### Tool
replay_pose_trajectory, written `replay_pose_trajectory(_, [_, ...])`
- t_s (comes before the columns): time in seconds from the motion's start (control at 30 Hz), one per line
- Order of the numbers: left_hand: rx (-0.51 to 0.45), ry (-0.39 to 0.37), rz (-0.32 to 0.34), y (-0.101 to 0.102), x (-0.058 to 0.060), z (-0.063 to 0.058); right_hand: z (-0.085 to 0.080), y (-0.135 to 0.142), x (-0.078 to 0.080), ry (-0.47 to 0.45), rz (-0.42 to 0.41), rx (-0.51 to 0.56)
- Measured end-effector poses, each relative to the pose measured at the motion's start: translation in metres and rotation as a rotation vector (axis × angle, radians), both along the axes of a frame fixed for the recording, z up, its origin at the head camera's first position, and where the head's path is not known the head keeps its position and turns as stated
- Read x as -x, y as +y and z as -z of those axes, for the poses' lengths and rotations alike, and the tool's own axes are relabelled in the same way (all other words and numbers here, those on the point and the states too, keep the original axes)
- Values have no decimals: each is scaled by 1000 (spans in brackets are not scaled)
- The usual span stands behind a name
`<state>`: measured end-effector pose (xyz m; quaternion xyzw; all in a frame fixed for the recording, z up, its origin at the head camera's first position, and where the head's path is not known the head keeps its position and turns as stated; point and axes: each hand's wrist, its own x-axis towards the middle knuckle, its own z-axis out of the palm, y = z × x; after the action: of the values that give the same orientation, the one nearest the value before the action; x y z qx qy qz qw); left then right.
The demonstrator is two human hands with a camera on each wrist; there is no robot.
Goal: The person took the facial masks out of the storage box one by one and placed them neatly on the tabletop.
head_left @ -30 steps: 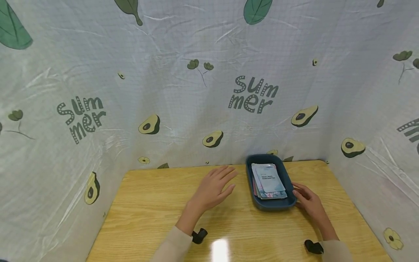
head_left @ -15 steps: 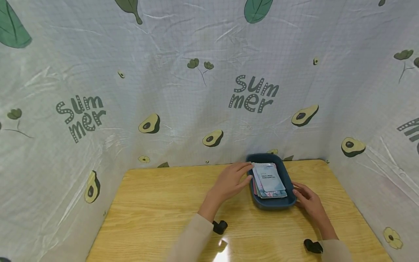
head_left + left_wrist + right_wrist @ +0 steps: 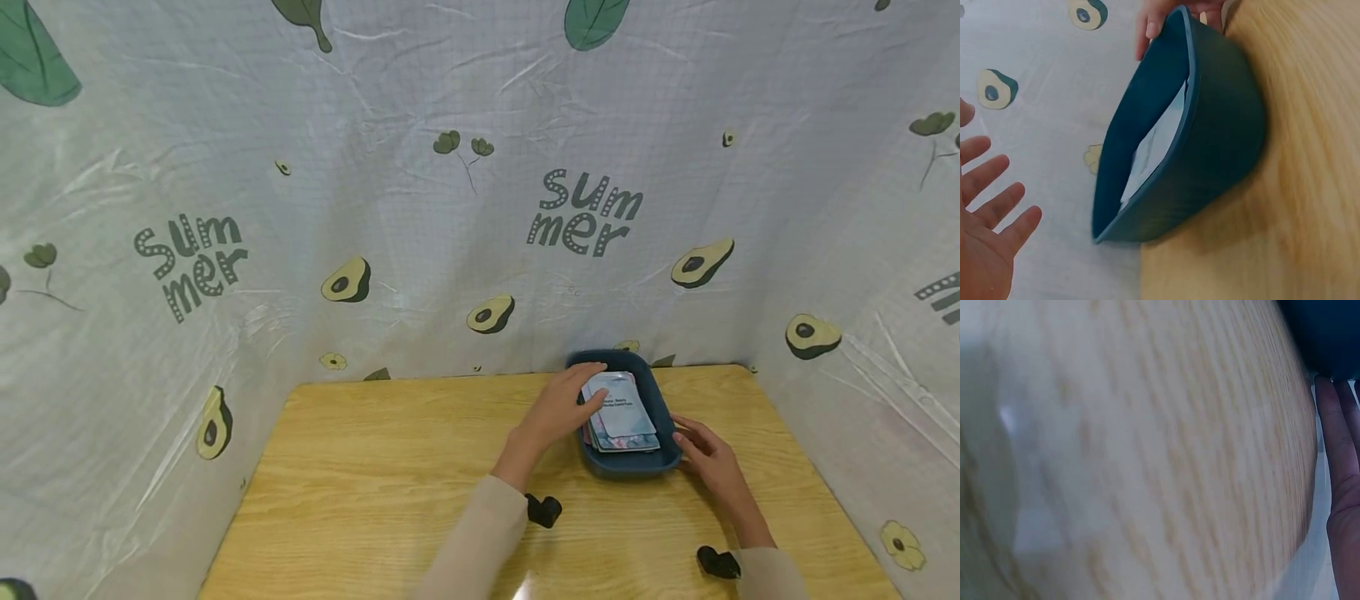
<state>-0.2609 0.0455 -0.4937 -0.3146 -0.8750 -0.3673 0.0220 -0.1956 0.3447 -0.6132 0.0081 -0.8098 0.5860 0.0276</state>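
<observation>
A dark blue rectangular plastic bin (image 3: 630, 465) stands at the back right of the wooden table. Inside it lies a stack of flat printed packets (image 3: 628, 417), the top one pale blue with small lettering. My left hand (image 3: 557, 408) hovers over the bin's left rim, fingers spread and nothing held; in the left wrist view that left hand (image 3: 985, 244) shows a bare palm apart from the bin (image 3: 1229, 119). At the bin's right side, my right hand (image 3: 716, 468) rests its fingertips on the wall and rim. Straight fingers (image 3: 1335, 419) touch the bin in the right wrist view.
The bin stands close to the table's (image 3: 360, 483) back edge. A white sheet (image 3: 420, 233) printed with avocados, leaves and lettering hangs behind and along both sides. Each wrist carries a small black camera mount (image 3: 718, 563).
My left hand has moved right and slightly up, from over the table to over the bin's left rim. My right hand and the bin have stayed in place.
</observation>
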Motion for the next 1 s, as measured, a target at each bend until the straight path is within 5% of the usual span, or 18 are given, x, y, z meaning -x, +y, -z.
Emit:
replay_pose_trajectory(0.43, [-258,-244,-169,42,2,19,4,4,2,42,-23,13])
replay_pose_trajectory(0.77, [-423,-476,-508,78,5,29,5,4,1,42,-23,16])
replay_pose_trajectory(1.0, [-417,-548,-555,85,7,32,7,3,3,34,-11,9])
